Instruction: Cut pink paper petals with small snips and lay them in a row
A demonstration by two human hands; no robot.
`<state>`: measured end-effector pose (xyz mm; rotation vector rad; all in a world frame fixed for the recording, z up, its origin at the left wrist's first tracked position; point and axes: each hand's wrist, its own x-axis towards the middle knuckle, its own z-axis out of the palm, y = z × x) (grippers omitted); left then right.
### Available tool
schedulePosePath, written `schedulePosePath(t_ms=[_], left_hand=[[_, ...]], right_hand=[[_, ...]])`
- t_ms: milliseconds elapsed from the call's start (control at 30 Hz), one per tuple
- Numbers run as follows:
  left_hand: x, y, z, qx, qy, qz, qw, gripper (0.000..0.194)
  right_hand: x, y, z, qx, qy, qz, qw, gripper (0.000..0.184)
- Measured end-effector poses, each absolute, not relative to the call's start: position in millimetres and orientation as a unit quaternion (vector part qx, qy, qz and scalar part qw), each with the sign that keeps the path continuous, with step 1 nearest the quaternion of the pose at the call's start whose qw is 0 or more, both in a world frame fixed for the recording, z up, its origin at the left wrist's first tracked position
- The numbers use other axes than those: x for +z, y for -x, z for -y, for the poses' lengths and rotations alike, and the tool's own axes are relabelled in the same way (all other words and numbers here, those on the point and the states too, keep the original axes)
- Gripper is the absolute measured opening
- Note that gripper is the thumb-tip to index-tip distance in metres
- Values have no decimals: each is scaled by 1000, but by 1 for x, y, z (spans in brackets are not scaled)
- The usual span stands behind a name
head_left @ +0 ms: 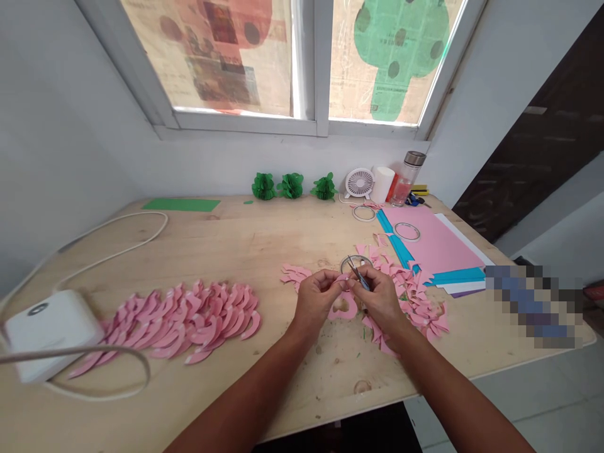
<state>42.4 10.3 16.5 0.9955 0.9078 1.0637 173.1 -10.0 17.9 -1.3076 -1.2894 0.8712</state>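
Note:
My left hand [318,296] is closed, pinching a small pink paper piece [341,277] between thumb and fingers. My right hand [381,294] is closed around small scissors [358,277], their blades pointing up and away from me; its fingertips also meet the pink paper. Just below the hands lies a curved pink paper strip [346,310]. Pink paper scraps [419,296] spread over the table under and beyond my right hand. To the left of my left hand are a few more pink pieces [295,275]. A roll of tape [348,261] sits behind the scissors, partly hidden.
Curved pink petals [189,321] lie in overlapping rows at left, beside a white box [51,333] with a cable. Green paper pom-poms [290,185], a small fan [360,183] and a bottle [408,179] line the wall. Stacked paper sheets [438,242] lie at right.

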Motion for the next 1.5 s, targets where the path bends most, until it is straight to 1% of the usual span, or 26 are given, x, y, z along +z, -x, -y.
schedulePosePath(t_ms=[333, 633, 800, 1133, 1500], left_hand=[[21, -42, -9, 458, -448, -396, 658, 25], [18, -42, -10, 454, -453, -391, 660, 27], [22, -42, -11, 461, -475, -398, 635, 23], [20, -40, -11, 466, -494, -397, 618, 18], [15, -39, -11, 469, -534, -420, 565, 17]], right_hand=[[15, -174, 10, 348, 571, 541, 509, 14], [13, -175, 10, 338, 567, 549, 512, 13], [13, -175, 10, 328, 571, 555, 508, 11], [15, -174, 10, 324, 572, 561, 502, 13], [16, -174, 11, 354, 559, 551, 508, 16]])
